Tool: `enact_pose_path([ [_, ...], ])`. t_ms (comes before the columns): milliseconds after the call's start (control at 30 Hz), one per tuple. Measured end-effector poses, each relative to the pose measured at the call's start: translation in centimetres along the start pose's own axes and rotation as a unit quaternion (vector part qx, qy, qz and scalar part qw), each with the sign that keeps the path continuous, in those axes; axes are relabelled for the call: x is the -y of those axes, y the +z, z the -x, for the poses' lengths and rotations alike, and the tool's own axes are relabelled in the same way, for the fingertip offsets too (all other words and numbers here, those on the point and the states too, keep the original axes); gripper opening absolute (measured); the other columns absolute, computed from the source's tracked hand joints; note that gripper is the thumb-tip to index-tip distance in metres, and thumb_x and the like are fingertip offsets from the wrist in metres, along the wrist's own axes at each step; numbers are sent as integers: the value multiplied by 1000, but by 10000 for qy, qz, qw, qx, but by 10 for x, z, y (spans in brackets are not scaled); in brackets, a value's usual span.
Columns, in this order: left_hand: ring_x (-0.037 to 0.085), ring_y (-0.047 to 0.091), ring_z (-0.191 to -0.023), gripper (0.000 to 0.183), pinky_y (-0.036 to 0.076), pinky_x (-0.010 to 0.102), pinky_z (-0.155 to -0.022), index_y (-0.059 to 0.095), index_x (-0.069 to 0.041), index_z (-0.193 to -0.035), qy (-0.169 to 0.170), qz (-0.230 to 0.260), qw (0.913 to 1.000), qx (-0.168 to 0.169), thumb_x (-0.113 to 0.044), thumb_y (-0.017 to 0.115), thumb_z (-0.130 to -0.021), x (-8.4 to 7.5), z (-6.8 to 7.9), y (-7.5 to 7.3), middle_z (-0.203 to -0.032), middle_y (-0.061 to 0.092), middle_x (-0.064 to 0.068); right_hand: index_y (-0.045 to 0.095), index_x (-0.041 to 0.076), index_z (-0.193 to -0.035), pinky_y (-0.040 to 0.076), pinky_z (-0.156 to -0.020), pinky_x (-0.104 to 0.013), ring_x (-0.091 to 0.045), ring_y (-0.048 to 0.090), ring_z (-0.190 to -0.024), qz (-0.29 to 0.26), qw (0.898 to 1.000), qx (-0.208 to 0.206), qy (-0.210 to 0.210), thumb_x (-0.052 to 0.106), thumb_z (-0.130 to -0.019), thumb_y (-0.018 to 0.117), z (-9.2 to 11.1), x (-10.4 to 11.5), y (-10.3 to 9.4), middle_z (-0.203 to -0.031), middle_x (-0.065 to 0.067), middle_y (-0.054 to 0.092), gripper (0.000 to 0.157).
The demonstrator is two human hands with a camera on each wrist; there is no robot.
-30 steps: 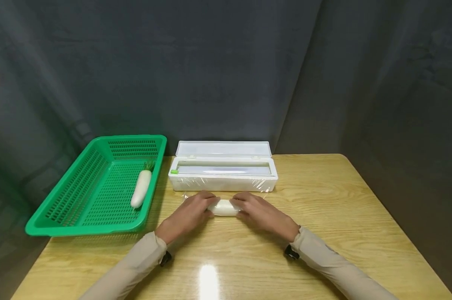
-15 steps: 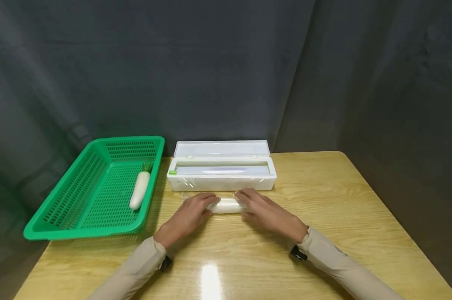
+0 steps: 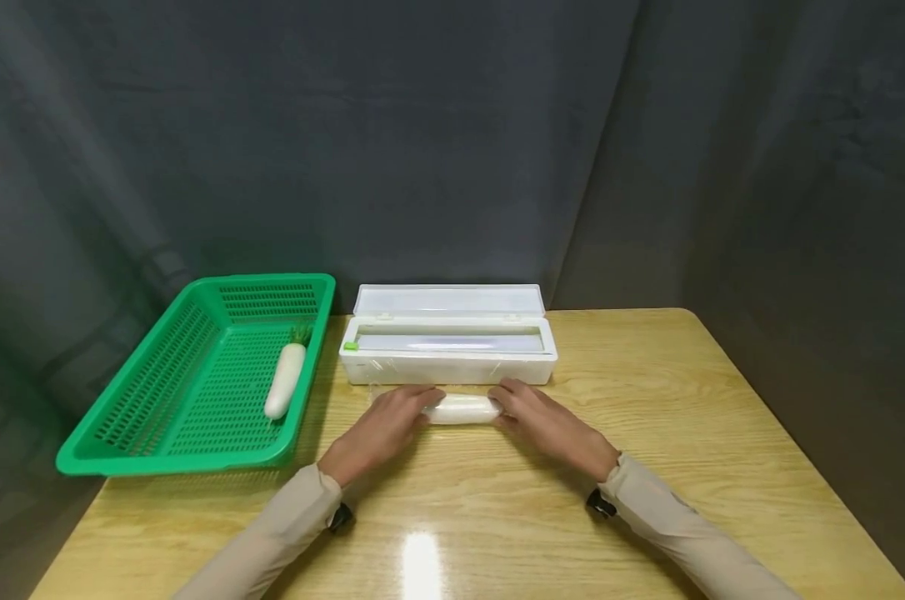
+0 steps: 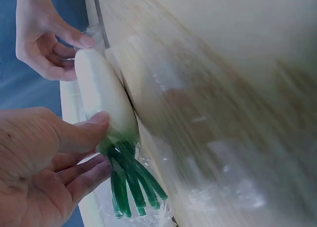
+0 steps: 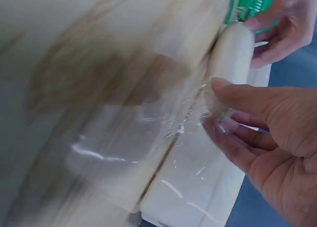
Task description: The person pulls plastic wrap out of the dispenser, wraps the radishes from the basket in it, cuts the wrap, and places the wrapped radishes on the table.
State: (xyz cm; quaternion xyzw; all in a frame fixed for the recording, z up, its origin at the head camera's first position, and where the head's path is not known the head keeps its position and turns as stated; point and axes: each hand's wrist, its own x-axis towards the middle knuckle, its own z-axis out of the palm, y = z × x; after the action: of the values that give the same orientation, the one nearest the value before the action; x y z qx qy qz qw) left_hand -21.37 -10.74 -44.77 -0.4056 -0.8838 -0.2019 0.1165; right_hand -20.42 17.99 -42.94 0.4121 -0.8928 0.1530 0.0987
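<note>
A white radish (image 3: 462,409) with green stalk stubs (image 4: 130,180) lies crosswise in front of the white box, between both hands. Clear cling film (image 5: 190,115) clings around its tip and spreads on the table beside it. My left hand (image 3: 385,425) pinches the stalk end, thumb on top and fingers beneath. At the opposite end, my right hand (image 3: 546,427) pinches the tip and the film there between thumb and fingers. In the left wrist view, more film shows crumpled under the green stalks.
Behind the hands stands the white cling film box (image 3: 448,369), lid (image 3: 448,300) raised, a roll (image 3: 448,342) inside and a green slider (image 3: 351,346) at its left. A green basket (image 3: 182,464) on the left holds another radish (image 3: 285,382). Dark curtains (image 3: 422,150) hang behind.
My right hand has slid to the right along the radish to its tip, so more of the radish shows between the hands. My left hand has stayed at the stalk end.
</note>
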Motion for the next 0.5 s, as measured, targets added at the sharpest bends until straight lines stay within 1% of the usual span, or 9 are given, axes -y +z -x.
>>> enact_pose_path([
  [33, 37, 69, -116, 42, 58, 49, -93, 66, 3, -132, -31, -13, 10000, 3, 5, 75, -91, -1, 0, 0, -129, 69, 21, 63, 1, -108, 53, -75, -28, -13, 54, -88, -16, 10000, 38, 7, 7, -95, 77, 0, -1, 1, -100, -6, 58, 20],
  [67, 38, 70, -113, 43, 59, 50, -91, 67, 4, -129, -116, -26, 9999, 39, 9, 77, -87, -10, -1, -6, -126, 70, 22, 63, 1, -108, 53, -74, -28, -13, 54, -87, -57, 10000, 69, 26, 8, -95, 78, 0, -1, 2, -100, -6, 58, 21],
  [100, 36, 70, -114, 42, 59, 48, -92, 66, 3, -132, -30, -59, 10000, -25, 7, 75, -91, -4, 0, -1, -127, 70, 20, 62, 1, -107, 53, -74, -29, -14, 54, -86, -86, 9999, 89, 51, 10, -94, 79, 0, -2, 3, -99, -6, 58, 23],
  [200, 34, 71, -110, 42, 60, 47, -90, 66, 2, -131, 21, -174, 9998, -86, 9, 73, -91, -3, -1, 0, -124, 71, 18, 62, -1, -114, 54, -75, -32, -16, 56, -88, -151, 9998, 84, 64, 15, -93, 80, -1, -2, 7, -102, -8, 59, 32],
  [300, 32, 71, -109, 42, 60, 45, -91, 66, 0, -132, 27, -187, 9998, -79, 8, 72, -92, -2, -2, -1, -125, 71, 16, 61, -2, -120, 56, -78, -36, -19, 59, -91, -59, 10000, 64, -10, 18, -95, 78, -4, -1, 10, -106, -10, 61, 36],
  [333, 34, 72, -108, 43, 60, 46, -89, 67, 2, -130, -52, -195, 9998, -11, 10, 74, -88, -7, -3, -6, -123, 72, 17, 61, -2, -121, 57, -79, -36, -20, 61, -92, 35, 10000, 49, -61, 18, -96, 77, -6, -1, 11, -106, -11, 62, 36],
  [400, 33, 71, -112, 45, 59, 45, -93, 67, 0, -133, -143, -115, 9998, 74, 8, 74, -90, -6, -3, -8, -127, 71, 16, 61, -1, -117, 57, -78, -37, -22, 62, -92, 213, 9997, 53, -134, 17, -97, 76, -9, -1, 13, -104, -12, 63, 31],
  [500, 32, 70, -118, 43, 58, 44, -97, 66, -1, -136, -340, 75, 9993, 166, 4, 72, -94, -4, 0, -11, -131, 71, 15, 61, 1, -107, 56, -76, -36, -21, 63, -88, 335, 9993, 78, -167, 15, -95, 77, -14, 0, 14, -97, -10, 64, 24],
])
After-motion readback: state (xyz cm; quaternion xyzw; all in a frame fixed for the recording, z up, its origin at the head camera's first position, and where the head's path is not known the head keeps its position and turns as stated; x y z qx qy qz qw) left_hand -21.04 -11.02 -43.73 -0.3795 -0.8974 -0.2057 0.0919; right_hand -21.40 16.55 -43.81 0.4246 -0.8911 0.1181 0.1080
